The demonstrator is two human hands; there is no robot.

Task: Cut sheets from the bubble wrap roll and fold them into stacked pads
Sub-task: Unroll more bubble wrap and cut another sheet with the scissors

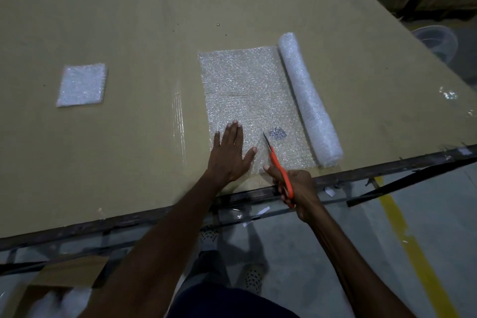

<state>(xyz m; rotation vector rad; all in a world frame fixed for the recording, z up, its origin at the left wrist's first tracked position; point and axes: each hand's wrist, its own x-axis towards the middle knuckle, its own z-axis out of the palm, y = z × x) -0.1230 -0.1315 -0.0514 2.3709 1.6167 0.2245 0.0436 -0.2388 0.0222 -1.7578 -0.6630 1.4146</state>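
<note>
Right hand: nearest the camera, the right hand (296, 188) grips orange-handled scissors (280, 170) at the table's near edge, fingers curled round the handles.
Scissors: the blades point away from the person and lie over the near end of the unrolled sheet; whether they are parted cannot be told.
Left hand: the left hand (229, 152) lies flat, fingers straight and spread, pressing the sheet down just left of the blades.
Unrolled sheet: a length of bubble wrap (245, 90) is spread flat from the near edge toward the table's middle, still joined along its right side to the roll.
Roll: the bubble wrap roll (307, 95) lies on its side, touching the sheet's right border, running from the near edge away.
Folded pad: one squarish folded pad (82, 84) sits well apart to the left.
Table: a cardboard-covered tabletop (129, 20) with a dark metal rim bears everything.
Floor: grey, with a yellow line (413, 253) at right; a clear plastic tub (436, 41) stands beyond the table's right corner.
</note>
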